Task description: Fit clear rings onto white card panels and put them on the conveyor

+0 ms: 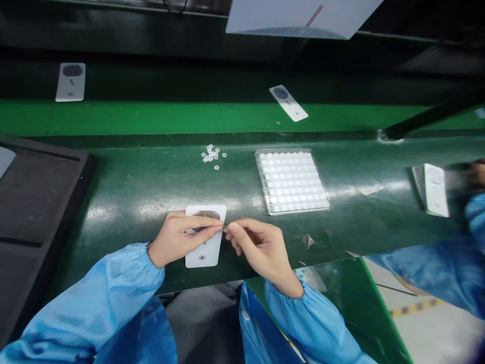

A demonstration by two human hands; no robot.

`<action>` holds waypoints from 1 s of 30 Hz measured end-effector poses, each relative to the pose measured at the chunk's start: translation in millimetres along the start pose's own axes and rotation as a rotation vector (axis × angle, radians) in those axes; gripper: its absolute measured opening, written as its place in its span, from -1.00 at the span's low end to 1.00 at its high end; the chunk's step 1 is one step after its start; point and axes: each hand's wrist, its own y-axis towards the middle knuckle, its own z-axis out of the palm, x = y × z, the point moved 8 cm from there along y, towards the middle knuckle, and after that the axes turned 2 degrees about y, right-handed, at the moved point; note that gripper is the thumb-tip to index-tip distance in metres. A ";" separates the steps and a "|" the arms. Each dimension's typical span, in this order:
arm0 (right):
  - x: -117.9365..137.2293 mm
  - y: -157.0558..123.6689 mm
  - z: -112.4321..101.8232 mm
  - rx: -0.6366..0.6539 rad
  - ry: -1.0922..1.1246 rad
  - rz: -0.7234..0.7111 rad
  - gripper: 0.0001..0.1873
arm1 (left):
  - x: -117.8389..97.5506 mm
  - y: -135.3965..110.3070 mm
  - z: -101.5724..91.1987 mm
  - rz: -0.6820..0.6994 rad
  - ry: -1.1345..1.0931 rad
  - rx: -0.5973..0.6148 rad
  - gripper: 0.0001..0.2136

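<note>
A white rectangular card (206, 247) with a dark round patch near its top lies on the green bench at the near edge. My left hand (182, 237) rests on it, fingers stretched flat across the patch. My right hand (257, 245) sits just right of the card, thumb and forefinger pinched together at the card's right edge, meeting the left fingertips. What the pinch holds is too small to make out. Both arms wear blue sleeves.
A clear tray (291, 181) of small white round parts lies beyond the right hand. Several loose clear discs (212, 154) lie farther back. Two more white cards (70, 82) (288, 102) lie on the green belt. A black mat (34, 202) lies left. A co-worker's blue sleeve (435, 273) holds a card (432, 189) at right.
</note>
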 end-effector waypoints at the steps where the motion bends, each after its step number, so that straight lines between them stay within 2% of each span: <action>1: -7.1 0.3 2.9 0.036 0.083 0.096 -0.65 | -0.4 -0.6 0.1 0.021 0.012 0.001 -0.91; 4: -17.4 0.8 12.6 0.129 0.277 0.270 -0.59 | 0.4 -1.8 0.5 0.050 0.016 0.003 -0.86; 9: -23.3 1.0 19.9 0.178 0.455 0.387 -0.61 | 4.1 -3.0 1.5 0.037 -0.027 0.011 -0.84; 18: -15.8 1.6 16.3 0.186 0.339 0.340 -0.59 | 4.9 -4.1 4.5 -0.013 0.018 0.042 -0.83; 25: -8.8 4.9 9.9 0.117 0.165 0.270 -0.56 | 9.8 -2.9 3.8 -0.091 -0.032 0.032 -0.85; 27: -1.1 7.9 6.4 0.082 0.110 0.206 -0.58 | 13.6 -3.3 3.8 -0.161 -0.052 0.034 -0.76; 30: 7.0 12.4 3.5 0.038 0.027 0.131 -0.63 | 20.1 -5.2 4.5 -0.272 -0.086 0.040 -0.46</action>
